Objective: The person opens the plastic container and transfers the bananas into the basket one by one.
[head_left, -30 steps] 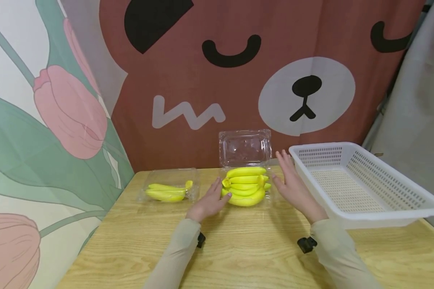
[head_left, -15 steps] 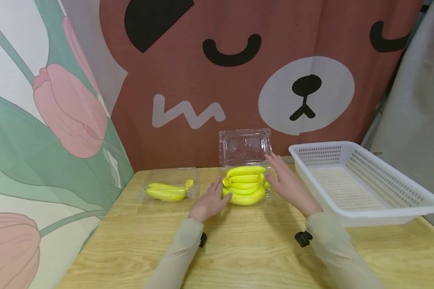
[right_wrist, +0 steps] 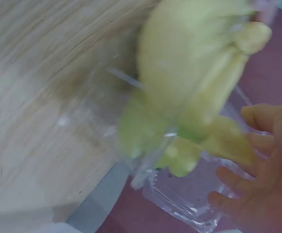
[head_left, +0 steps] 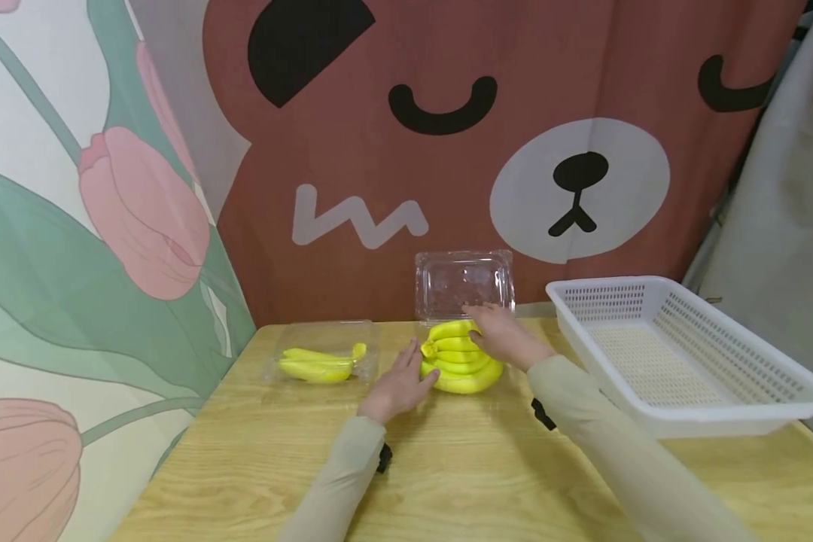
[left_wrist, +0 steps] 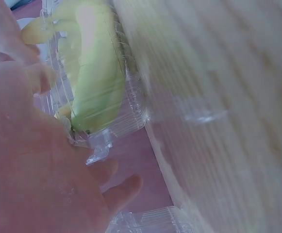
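At the far middle of the desk (head_left: 447, 482), a bunch of bananas (head_left: 462, 361) sits in a clear clamshell box (head_left: 508, 373), its lid (head_left: 464, 282) upright and not yet closed. Your right hand (head_left: 504, 337) rests across the bananas, fingers relaxed, reaching toward the lid. Your left hand (head_left: 398, 384) lies flat, touching the box's left side. A second, closed banana box (head_left: 321, 360) lies left; an empty white basket (head_left: 677, 354) stands right. No labels or writing can be read.

A pale wood-grain counter (head_left: 461, 467) fills the lower frame. On it: a shut clear box (head_left: 321, 360) of bananas at centre left, an open clear box (head_left: 464, 282) with a banana bunch (head_left: 459, 361) at centre, and a white basket (head_left: 677, 354) at right.
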Available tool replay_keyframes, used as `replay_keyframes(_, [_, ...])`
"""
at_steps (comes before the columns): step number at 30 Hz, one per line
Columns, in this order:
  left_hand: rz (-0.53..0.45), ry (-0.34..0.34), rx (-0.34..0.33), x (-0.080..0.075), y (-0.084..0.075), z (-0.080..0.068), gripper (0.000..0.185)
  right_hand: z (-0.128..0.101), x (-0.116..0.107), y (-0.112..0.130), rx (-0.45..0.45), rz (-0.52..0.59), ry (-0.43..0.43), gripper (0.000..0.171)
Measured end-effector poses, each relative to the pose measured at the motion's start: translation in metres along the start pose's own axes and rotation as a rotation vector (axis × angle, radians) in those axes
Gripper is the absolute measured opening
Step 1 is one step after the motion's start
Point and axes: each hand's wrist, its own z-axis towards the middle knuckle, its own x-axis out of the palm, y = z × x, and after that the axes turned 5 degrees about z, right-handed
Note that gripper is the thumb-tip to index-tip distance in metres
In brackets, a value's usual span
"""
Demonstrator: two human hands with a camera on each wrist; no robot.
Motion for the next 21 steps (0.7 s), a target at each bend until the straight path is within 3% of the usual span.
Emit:
replay_keyframes(3, [-0.001, 0.002, -0.001, 0.003, 0.001, 0.0, 0.078, 0.006, 0.007, 0.0, 0.008, -0.082, 0.069, 0.054])
replay_keyframes(7, [0.003, 0.0, 0.0, 0.005, 0.002, 0.001, 0.077, 0.011, 0.014, -0.002, 0.033, -0.109, 0.118, 0.053])
replay_keyframes(14, [0.019, -0.001, -0.013, 0.004, 0.0, 0.004, 0.077, 0.016, 0.021, -0.01, -0.046, -0.145, 0.03, 0.042])
replay_keyframes(21, [0.017, 0.004, -0.017, 0.002, -0.001, 0.001, 0.077, 0.016, 0.022, -0.008, 0.017, -0.139, 0.053, 0.047])
